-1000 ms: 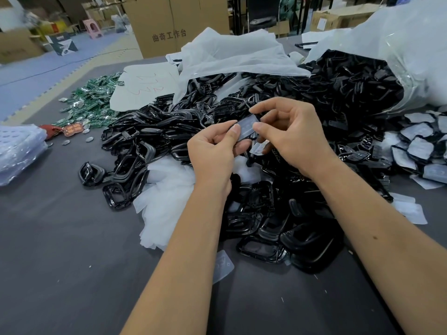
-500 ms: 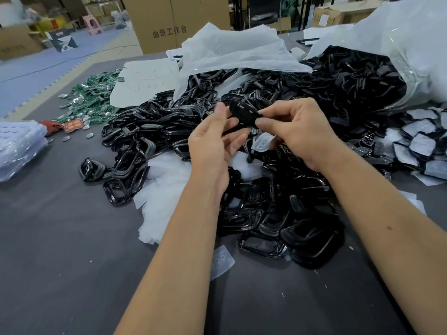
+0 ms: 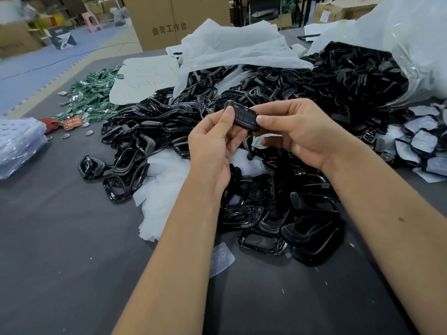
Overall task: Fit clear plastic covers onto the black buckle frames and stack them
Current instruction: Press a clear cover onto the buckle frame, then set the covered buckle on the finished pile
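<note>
Both hands hold one black buckle frame [image 3: 243,116] up above the pile, its face turned toward me with a cover set in it. My left hand [image 3: 212,146] pinches its left end with the thumb on top. My right hand [image 3: 297,131] pinches its right end between thumb and fingers. A big heap of loose black frames [image 3: 169,122] spreads across the grey table [image 3: 60,250] beneath the hands. One clear plastic cover [image 3: 221,258] lies flat by my left forearm. Covered pieces [image 3: 422,139] lie in a group at the right edge.
An open plastic bag of black frames [image 3: 362,76] lies at the back right. White plastic sheets [image 3: 232,49] drape over the heap's far side. Green circuit boards [image 3: 92,95] sit at the back left, a clear bag [image 3: 19,143] at the left edge. Cardboard boxes [image 3: 174,20] stand behind.
The hands have raised the frame and turned it, from a clear cover pressed edge-on to the covered face pointing at me. Both hands moved slightly apart toward its ends.
</note>
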`<state>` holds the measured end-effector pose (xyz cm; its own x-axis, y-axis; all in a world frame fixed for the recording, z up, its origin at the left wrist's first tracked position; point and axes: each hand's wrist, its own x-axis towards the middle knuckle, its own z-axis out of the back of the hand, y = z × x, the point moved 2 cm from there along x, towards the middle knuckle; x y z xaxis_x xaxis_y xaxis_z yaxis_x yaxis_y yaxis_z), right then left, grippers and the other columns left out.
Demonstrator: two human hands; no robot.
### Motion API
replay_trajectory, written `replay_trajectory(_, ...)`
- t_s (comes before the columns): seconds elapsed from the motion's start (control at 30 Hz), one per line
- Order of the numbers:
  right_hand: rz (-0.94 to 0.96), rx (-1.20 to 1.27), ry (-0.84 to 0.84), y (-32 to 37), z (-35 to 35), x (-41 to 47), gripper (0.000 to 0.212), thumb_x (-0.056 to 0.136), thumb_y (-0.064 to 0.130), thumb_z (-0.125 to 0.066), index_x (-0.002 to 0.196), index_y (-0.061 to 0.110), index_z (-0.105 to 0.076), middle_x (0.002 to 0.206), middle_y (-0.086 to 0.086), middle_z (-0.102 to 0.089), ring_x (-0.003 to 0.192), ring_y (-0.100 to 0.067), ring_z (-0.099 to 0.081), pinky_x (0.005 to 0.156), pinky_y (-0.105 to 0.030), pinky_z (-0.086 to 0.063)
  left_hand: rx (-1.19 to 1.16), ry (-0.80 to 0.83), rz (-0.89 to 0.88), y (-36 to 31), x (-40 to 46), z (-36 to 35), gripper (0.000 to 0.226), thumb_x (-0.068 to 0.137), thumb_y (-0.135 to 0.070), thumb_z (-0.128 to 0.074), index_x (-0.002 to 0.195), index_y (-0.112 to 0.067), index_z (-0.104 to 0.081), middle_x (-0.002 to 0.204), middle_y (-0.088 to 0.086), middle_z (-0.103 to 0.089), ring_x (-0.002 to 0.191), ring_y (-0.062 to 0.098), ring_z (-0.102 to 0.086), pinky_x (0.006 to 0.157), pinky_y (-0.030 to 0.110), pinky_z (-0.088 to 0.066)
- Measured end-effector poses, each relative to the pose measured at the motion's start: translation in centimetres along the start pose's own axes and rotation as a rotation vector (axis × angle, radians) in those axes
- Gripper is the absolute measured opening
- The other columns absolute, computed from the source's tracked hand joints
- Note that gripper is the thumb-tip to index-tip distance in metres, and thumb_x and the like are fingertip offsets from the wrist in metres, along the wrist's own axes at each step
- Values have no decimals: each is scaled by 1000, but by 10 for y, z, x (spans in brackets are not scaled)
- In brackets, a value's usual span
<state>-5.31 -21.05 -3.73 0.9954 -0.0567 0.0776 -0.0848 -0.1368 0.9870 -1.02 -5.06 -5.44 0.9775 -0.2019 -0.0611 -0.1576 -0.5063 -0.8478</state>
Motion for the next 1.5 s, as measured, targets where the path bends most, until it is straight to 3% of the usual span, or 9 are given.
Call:
replay_trajectory(0.17,32,13,-32,-2,2,1,24,94,-9,-64,95,10,-80,85,-8,-78,71,-14,-71,71,-24,-60,-8,6,10,0,0,0,12,96,-10,-70,85,-11,-74,86,9,-76,71,14,-71,63,22,-58)
replay_trajectory(0.33,3,34,-22,-4,-2,2,16,99,1,-63,104,4,-77,101,-13,-77,90,-21,-72,79,-32,-61,20,-7,-11,1,1,1,20,94,-7,-73,76,-16,-76,87,8,-76,72,15,-71,65,23,-59)
replay_trajectory(0.43,0,48,-60,-7,-4,2,16,99,1,-63,106,6,-77,101,-12,-77,91,-23,-71,81,-34,-60,35,2,-33,2,0,0,9,93,-4,-73,91,-13,-75,88,9,-75,77,17,-72,66,24,-59)
replay_trajectory(0.57,-9,104,-48,-9,1,2,20,95,-6,-63,108,4,-75,95,-11,-78,86,-21,-75,73,-29,-60,49,25,-66,4,-2,-2,22,92,0,-73,111,-11,-69,80,7,-66,74,16,-68,64,24,-57)
replay_trajectory(0.8,39,120,-2,-12,10,4,32,74,3,-74,106,3,-76,99,-15,-78,90,-24,-76,82,-33,-62,15,94,35,5,-1,-3,10,96,-3,-68,102,-9,-74,93,9,-76,81,17,-72,70,25,-60)
replay_trajectory(1.13,130,-77,-27,6,10,-5,25,86,-9,-74,107,3,-75,87,-10,-79,82,-22,-77,75,-32,-63,16,168,77,1,-2,-3,11,97,-4,-65,102,-10,-73,90,5,-76,80,14,-71,74,26,-60)
replay_trajectory(1.23,167,-294,-68,17,21,-16,28,85,-11,-77,108,5,-77,86,-8,-78,81,-18,-76,75,-29,-62,204,258,-15,-3,-6,-7,16,98,1,-64,101,-12,-73,84,4,-75,82,16,-72,78,27,-60)
replay_trajectory(1.37,198,-700,-74,30,40,-42,36,83,-13,-78,104,16,-79,89,0,-78,83,-8,-75,81,-23,-60,848,416,-377,-4,-11,-30,25,89,2,-74,101,-19,-76,80,0,-65,76,11,-59,78,27,-53)
replay_trajectory(1.5,246,-956,-200,45,74,-70,42,80,-13,-72,99,24,-82,86,13,-77,83,1,-73,81,-17,-56,1059,471,-543,14,-20,-81,26,83,2,-76,86,-23,-71,80,-12,-70,75,7,-67,74,29,-58)
